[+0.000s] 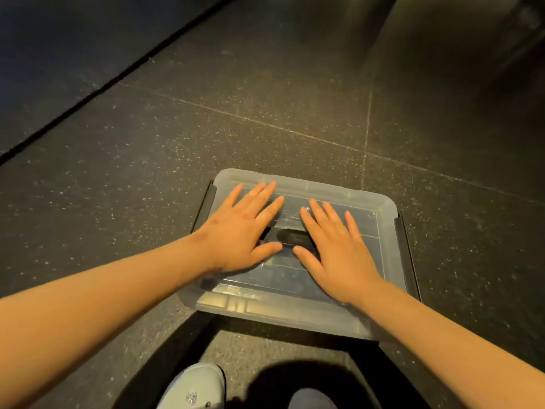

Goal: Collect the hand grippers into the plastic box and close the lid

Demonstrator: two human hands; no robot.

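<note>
Both hands lie flat on the lid [298, 199] of the plastic box [283, 315], which sits on the dark speckled floor [206, 128] just in front of the person's shoe [196, 385]. The left hand [241, 231] presses the left half of the lid and the right hand [336, 246] the right half; the fingers of each are spread wide and straight, gripping nothing, palms down on the plastic.

This looks like the closing step: the lid is already over the box and is being pushed down to seat. Through the cloudy plastic, between the two thumbs, a dark shape [290, 237] shows, probably one of the hand grippers inside, though the view through the lid is too hazy to be sure or to count them. None lies loose on the floor within view.

The black latches [405, 252] at the left and right sides appear to stand away from the lid, so the next move likely calls for even downward pressure until the rim sits level all round, then folding each latch up over the edge.

Some faint moulded marks show on the lid's near edge, but no brand, label or writing can be read.
</note>
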